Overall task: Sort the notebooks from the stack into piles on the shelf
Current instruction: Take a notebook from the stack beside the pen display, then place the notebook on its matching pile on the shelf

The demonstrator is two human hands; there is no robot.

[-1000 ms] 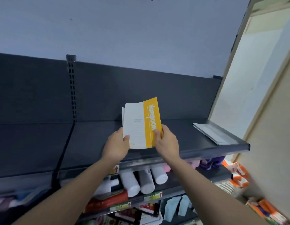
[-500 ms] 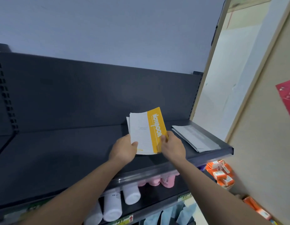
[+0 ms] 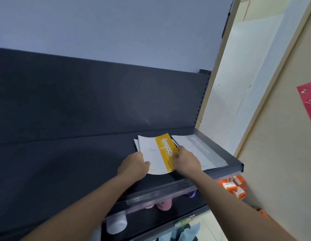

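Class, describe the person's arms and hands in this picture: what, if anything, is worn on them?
The left arm and right arm are bare as far as the picture shows, with no sleeves or cuffs. The left hand and right hand wear no gloves, and no watch, bracelet or ring shows.

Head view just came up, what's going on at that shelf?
A person holds a stack of thin white notebooks, the top one with a yellow band, low over the dark metal shelf. The left hand grips its left edge and the right hand pinches the yellow side. Just to its right, a pile of white grey-banded notebooks lies flat at the shelf's end. Whether the stack touches the shelf is unclear.
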